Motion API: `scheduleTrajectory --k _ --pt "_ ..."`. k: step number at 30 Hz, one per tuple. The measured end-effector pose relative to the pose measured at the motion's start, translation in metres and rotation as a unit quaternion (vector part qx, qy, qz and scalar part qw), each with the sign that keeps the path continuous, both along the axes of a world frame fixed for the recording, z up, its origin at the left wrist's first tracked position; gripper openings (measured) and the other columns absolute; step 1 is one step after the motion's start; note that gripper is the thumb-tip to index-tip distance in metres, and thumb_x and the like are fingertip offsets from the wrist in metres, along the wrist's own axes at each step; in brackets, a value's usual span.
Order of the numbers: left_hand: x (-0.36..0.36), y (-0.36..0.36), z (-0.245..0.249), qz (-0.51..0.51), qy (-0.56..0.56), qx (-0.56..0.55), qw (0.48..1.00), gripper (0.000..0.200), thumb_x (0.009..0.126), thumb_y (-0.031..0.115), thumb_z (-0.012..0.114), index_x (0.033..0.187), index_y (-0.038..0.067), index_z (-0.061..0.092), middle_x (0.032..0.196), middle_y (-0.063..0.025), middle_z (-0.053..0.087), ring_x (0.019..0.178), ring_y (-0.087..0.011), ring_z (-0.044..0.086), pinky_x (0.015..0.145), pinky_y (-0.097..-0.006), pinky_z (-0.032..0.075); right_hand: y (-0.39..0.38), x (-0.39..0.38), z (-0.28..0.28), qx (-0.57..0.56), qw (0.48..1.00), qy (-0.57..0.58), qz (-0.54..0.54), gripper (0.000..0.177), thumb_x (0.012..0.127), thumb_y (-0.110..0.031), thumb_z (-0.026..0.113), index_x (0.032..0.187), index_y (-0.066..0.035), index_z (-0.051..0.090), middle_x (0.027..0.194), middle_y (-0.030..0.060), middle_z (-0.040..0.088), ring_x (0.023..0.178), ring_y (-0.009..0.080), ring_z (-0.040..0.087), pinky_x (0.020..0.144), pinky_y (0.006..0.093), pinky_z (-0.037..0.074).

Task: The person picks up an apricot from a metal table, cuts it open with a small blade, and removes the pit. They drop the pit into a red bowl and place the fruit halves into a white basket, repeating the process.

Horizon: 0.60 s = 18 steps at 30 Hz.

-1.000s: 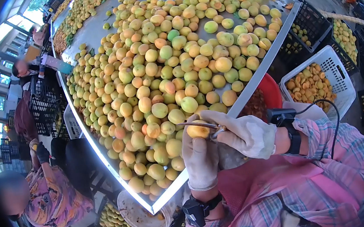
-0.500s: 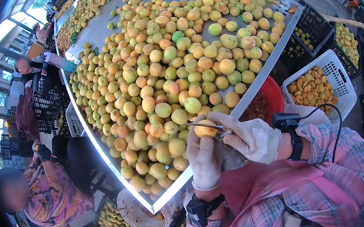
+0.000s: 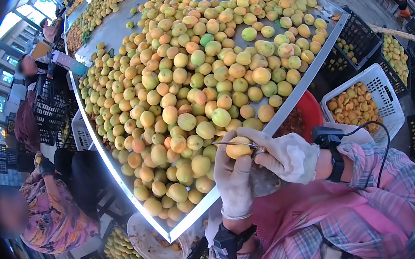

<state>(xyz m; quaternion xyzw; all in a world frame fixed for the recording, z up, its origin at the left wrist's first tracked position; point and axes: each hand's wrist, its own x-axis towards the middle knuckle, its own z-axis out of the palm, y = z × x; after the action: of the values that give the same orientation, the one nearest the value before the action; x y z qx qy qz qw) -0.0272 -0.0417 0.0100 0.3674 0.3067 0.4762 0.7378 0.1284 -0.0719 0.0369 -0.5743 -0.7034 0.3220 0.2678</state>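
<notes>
An apricot (image 3: 238,149) is pinched between the thumb and fingers of my left hand (image 3: 234,186), in a white glove, at the near edge of the table. My right hand (image 3: 290,158), also gloved, grips a small thin-bladed knife (image 3: 226,143). Its blade lies across the top of the apricot, and the handle is mostly hidden in my fingers. Just beyond both hands spreads a large heap of yellow-green apricots (image 3: 177,97) on the metal-rimmed table (image 3: 310,74).
Under the table's right edge stands a red basin (image 3: 312,115). Beside it a white crate (image 3: 391,97) holds opened apricot pieces (image 3: 353,105). A white bucket (image 3: 150,249) and crates of apricots (image 3: 124,253) are at lower left. Another person (image 3: 53,212) works across the left edge.
My hands keep nearly the same hold, with the apricot and knife shifted very slightly. The whole view has tilted a little, and the person at left appears slightly higher and farther left.
</notes>
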Motion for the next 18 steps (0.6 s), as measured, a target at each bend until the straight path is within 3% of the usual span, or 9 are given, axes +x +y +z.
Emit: scheduleTrajectory --k 3,4,7,9,10,12,14,16,18 --pt "0.004 -0.001 -0.005 -0.024 -0.087 -0.052 0.995 0.072 0.085 0.042 0.073 0.132 -0.004 0.044 0.12 -0.0081 0.056 0.114 -0.0181 0.053 0.098 -0.033 0.044 -0.001 -0.005 0.0 0.061 0.997 0.049 -0.023 0.062 0.096 -0.041 0.05 0.147 -0.01 0.03 0.087 0.0152 0.067 0.072 0.0366 0.066 0.063 0.04 0.053" --pt "0.004 0.0 -0.005 -0.023 -0.092 -0.051 0.994 0.072 0.085 0.042 0.073 0.132 -0.004 0.044 0.12 -0.0081 0.056 0.114 -0.0181 0.053 0.098 -0.033 0.044 -0.002 -0.006 -0.001 0.075 0.996 0.03 -0.03 0.061 0.095 -0.034 0.054 0.147 -0.01 0.03 0.089 0.0138 0.068 0.072 0.0337 0.066 0.063 0.0377 0.053" --pt "0.001 0.002 0.006 -0.008 -0.056 -0.023 0.998 0.069 0.086 0.04 0.072 0.131 -0.005 0.045 0.119 -0.0084 0.055 0.112 -0.018 0.054 0.097 -0.0329 0.044 0.002 -0.001 0.004 0.083 0.996 0.007 -0.009 0.062 0.094 -0.026 0.058 0.147 -0.009 0.03 0.091 0.0123 0.069 0.073 0.0301 0.067 0.063 0.035 0.054" --pt "-0.006 0.004 0.023 -0.016 0.111 0.031 0.993 0.071 0.085 0.039 0.073 0.131 -0.006 0.044 0.118 -0.0093 0.056 0.11 -0.018 0.055 0.097 -0.0326 0.045 0.006 0.006 0.004 0.078 0.997 0.006 0.017 0.062 0.093 -0.025 0.059 0.147 -0.009 0.03 0.09 0.0122 0.069 0.073 0.0295 0.068 0.063 0.0348 0.054" --pt "-0.007 0.005 0.02 -0.015 0.111 0.032 0.993 0.071 0.085 0.039 0.073 0.131 -0.006 0.044 0.118 -0.0093 0.056 0.11 -0.018 0.055 0.097 -0.0326 0.045 0.008 0.009 0.0 0.098 0.994 -0.002 0.041 0.062 0.093 -0.024 0.059 0.146 -0.008 0.031 0.089 0.0116 0.069 0.072 0.0289 0.067 0.062 0.0346 0.053" --pt "-0.007 0.005 0.013 -0.01 0.077 0.062 0.995 0.054 0.088 0.015 0.068 0.131 -0.007 0.045 0.113 -0.0087 0.058 0.101 -0.0146 0.059 0.09 -0.0284 0.049 0.009 0.011 -0.006 0.112 0.992 -0.006 0.062 0.062 0.092 -0.023 0.06 0.146 -0.008 0.031 0.087 0.0111 0.068 0.071 0.0284 0.067 0.061 0.0344 0.053" --pt "0.0 0.002 0.011 0.018 0.032 0.03 0.999 0.054 0.088 0.016 0.069 0.131 -0.007 0.045 0.113 -0.0087 0.059 0.101 -0.0147 0.059 0.09 -0.0282 0.049 0.013 0.008 -0.007 0.087 0.994 -0.033 0.05 0.061 0.091 -0.021 0.061 0.144 -0.009 0.033 0.082 0.0103 0.068 0.07 0.0277 0.067 0.058 0.0342 0.052" --pt "0.003 0.002 0.007 0.047 -0.013 0.002 0.999 0.053 0.088 0.016 0.069 0.131 -0.007 0.046 0.114 -0.0087 0.059 0.101 -0.0147 0.059 0.09 -0.0279 0.049 0.012 0.001 -0.009 0.148 0.988 -0.002 0.033 0.061 0.09 -0.021 0.062 0.143 -0.008 0.035 0.077 0.0095 0.067 0.066 0.0277 0.066 0.056 0.0347 0.051" --pt "0.004 0.002 -0.002 -0.012 -0.138 -0.067 0.988 0.052 0.088 0.015 0.069 0.129 -0.007 0.047 0.113 -0.0088 0.059 0.101 -0.015 0.059 0.089 -0.0274 0.048 0.01 -0.001 -0.008 0.111 0.994 -0.002 -0.002 0.058 0.088 -0.023 0.062 0.14 -0.006 0.04 0.09 0.0125 0.069 0.071 0.0338 0.066 0.062 0.0383 0.054"
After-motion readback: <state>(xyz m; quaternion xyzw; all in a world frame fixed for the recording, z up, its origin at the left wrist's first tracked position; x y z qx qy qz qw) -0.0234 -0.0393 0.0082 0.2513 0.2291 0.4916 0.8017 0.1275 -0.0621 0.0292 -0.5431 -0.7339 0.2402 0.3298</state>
